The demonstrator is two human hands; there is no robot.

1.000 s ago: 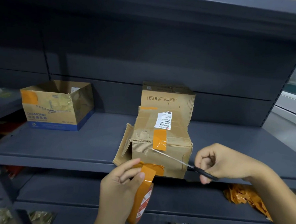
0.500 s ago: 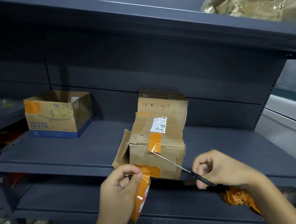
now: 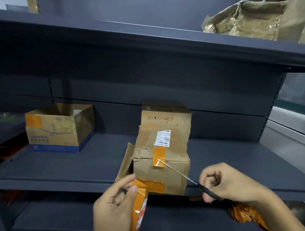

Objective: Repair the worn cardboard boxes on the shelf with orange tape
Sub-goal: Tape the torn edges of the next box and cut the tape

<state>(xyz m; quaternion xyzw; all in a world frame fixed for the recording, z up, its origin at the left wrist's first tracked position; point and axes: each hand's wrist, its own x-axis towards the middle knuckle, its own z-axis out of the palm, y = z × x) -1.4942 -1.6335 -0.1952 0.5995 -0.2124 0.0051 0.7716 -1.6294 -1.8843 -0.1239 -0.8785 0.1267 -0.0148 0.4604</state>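
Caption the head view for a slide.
Left hand holds the orange tape roll at a worn cardboard box on the shelf; right hand holds scissors.

The single head camera looks forward and slightly down at the shelf (image 3: pixel 57 172) from close, both hands low in view.

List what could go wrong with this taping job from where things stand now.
1. The scissors in the right hand point at the worn box, tip near its upper orange tape patch; a slip might gouge the cardboard or that patch.
2. The left hand pinches the tape roll with tape running to the box's lower front edge; pulling could drag the box off the shelf lip.
3. The side flap hangs loose and may get taped askew.
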